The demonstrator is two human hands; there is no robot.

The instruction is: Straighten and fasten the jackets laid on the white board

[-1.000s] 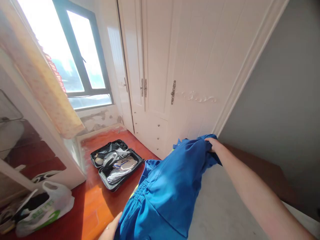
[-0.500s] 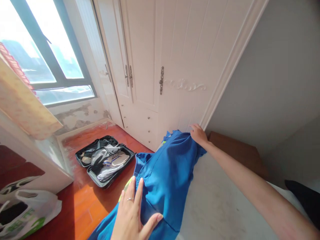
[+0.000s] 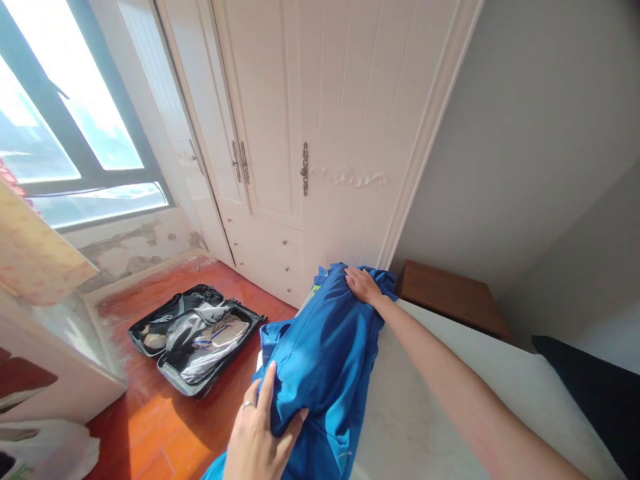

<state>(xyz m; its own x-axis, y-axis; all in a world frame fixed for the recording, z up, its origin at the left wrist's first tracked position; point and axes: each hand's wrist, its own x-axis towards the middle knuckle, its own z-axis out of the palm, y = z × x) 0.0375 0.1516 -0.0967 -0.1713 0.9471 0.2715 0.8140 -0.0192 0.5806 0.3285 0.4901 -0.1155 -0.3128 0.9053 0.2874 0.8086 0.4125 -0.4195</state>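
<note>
A blue garment (image 3: 320, 360) lies lengthwise along the edge of a white mattress-like surface, its cloth wrinkled; I cannot tell which kind of garment. My left hand (image 3: 263, 427), with a ring on one finger, rests on its near left side, thumb and fingers spread apart over the fabric. At the far end, my right hand (image 3: 363, 285) lies palm down on top of the cloth, fingers stretched out. A light strip shows under the garment's left edge.
An open suitcase (image 3: 193, 340) with clothes inside lies on the reddish wooden floor (image 3: 155, 427). White wardrobe doors (image 3: 345, 113) stand ahead. A brown wooden box-like piece (image 3: 453, 297) sits beyond the white surface (image 3: 425, 400). A plastic bag (image 3: 55, 450) is at lower left, a dark item (image 3: 590, 393) at right.
My right hand has moved left from the garment's far right corner onto its top. My left hand's fingers have curled a little more against the cloth. The view has shifted right.
</note>
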